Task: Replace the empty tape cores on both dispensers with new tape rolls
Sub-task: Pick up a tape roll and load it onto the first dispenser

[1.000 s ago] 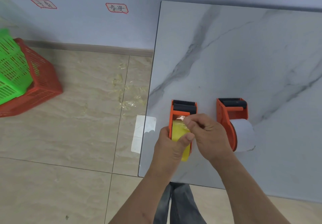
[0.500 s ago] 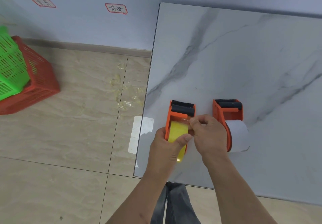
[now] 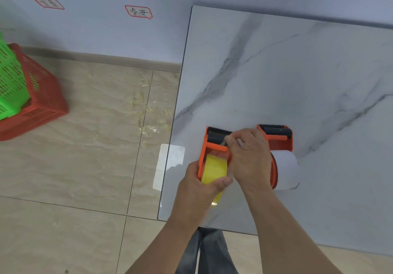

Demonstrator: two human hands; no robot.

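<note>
Two orange tape dispensers lie side by side near the front left of the marble table [image 3: 276,71]. The left dispenser [image 3: 209,148] carries a yellow tape roll [image 3: 213,169]. My left hand [image 3: 200,190] grips this dispenser and roll from below, thumb across the roll. My right hand [image 3: 248,156] pinches the clear tape end up by the dispenser's black roller and toothed blade. The right dispenser [image 3: 280,139] holds a white roll [image 3: 286,169] and nobody touches it.
The table's left edge drops to a tiled floor with crumpled clear tape scraps [image 3: 146,114]. A red basket [image 3: 42,99] with a green basket [image 3: 10,82] inside stands at the far left by the wall. My legs [image 3: 208,252] show below the table's front edge.
My right hand has drawn the tape end from the top of the yellow roll forward to the roller near the blade. My left hand kept its hold.
</note>
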